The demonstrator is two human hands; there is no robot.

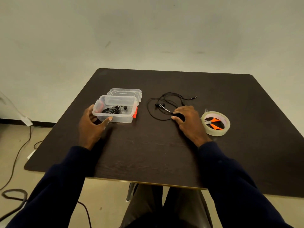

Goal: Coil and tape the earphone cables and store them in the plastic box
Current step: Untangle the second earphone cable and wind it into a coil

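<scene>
A clear plastic box [115, 119] with orange latches stands open at the table's left, holding a coiled black earphone [113, 110]. Its lid [125, 92] lies just behind it. My left hand [92, 125] is spread around the box's near-left corner, with the thumb tip on the front wall and the fingers by the left wall. A second black earphone cable [158, 102] lies loose and uncoiled in the middle of the table. My right hand [187, 120] rests on its right end, and the thumb and forefinger pinch the cable there.
A roll of clear tape [215, 123] lies flat to the right of my right hand, with orange-handled scissors [214, 123] inside its ring. The dark table [156, 153] ends close to my lap. Cables trail on the floor at the left.
</scene>
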